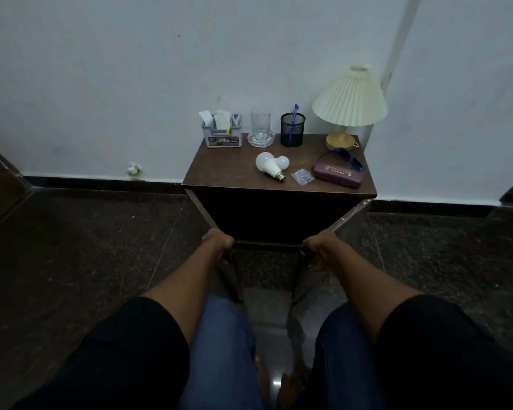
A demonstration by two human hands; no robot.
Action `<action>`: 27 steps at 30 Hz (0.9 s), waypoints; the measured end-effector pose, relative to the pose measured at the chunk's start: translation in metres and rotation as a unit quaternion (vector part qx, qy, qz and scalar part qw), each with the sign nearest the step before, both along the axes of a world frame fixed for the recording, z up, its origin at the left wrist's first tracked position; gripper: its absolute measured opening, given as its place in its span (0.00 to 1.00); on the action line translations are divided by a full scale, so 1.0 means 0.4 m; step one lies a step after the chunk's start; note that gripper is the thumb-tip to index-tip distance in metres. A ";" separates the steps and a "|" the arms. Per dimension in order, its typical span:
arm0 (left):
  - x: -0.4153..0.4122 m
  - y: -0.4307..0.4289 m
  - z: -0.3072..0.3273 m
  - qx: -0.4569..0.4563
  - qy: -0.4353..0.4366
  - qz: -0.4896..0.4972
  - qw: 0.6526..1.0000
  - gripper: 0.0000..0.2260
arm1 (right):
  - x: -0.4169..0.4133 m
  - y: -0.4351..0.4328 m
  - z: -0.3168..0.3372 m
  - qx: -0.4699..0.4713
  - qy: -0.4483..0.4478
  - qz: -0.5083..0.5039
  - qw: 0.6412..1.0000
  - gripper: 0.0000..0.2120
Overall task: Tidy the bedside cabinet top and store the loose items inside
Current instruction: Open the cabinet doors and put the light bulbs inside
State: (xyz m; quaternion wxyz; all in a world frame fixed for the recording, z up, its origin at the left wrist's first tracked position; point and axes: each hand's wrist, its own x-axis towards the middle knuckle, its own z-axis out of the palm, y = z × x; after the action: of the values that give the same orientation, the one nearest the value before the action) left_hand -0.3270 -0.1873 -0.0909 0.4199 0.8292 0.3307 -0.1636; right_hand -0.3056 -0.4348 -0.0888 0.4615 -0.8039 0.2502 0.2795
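The left door [200,210] of the bedside cabinet is gripped at its outer edge by the left hand [218,244], and the right door [353,216] by the right hand [320,247], with the fingers curled round the edges. On the cabinet top [228,170] beyond, two white bulbs [271,165], a clear packet [302,176] and a purple spectacle case [338,174] are laid near the front, and blue sunglasses [345,156] are rested on the case. A grey organiser [222,133], tumbler [260,121], mesh pen cup [292,130] and lamp [349,99] are ranged along the wall.

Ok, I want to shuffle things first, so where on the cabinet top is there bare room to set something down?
The front-left patch of the cabinet top is bare, bordered by the grey organiser behind and the bulbs to its right. A thin strip runs along the front edge. The back row and right side, around the purple case, are crowded.
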 end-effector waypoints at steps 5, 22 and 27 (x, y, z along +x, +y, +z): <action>-0.062 0.095 0.003 0.069 0.015 -0.006 0.998 0.19 | -0.055 -0.068 -0.003 -0.031 0.010 0.010 0.999 0.16; -0.166 0.284 0.016 0.271 0.066 -0.016 0.960 0.19 | -0.106 -0.239 0.006 -0.300 0.027 0.090 0.949 0.26; -0.166 0.240 0.027 0.324 0.070 -0.053 0.942 0.21 | -0.123 -0.272 -0.005 -0.309 0.018 0.064 0.949 0.22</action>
State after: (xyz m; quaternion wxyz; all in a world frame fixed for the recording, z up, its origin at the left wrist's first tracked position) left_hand -0.3934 -0.0913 -0.0800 0.0950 0.9234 0.3496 -0.1269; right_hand -0.3547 -0.5436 -0.0907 0.1672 -0.9163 0.2809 0.2315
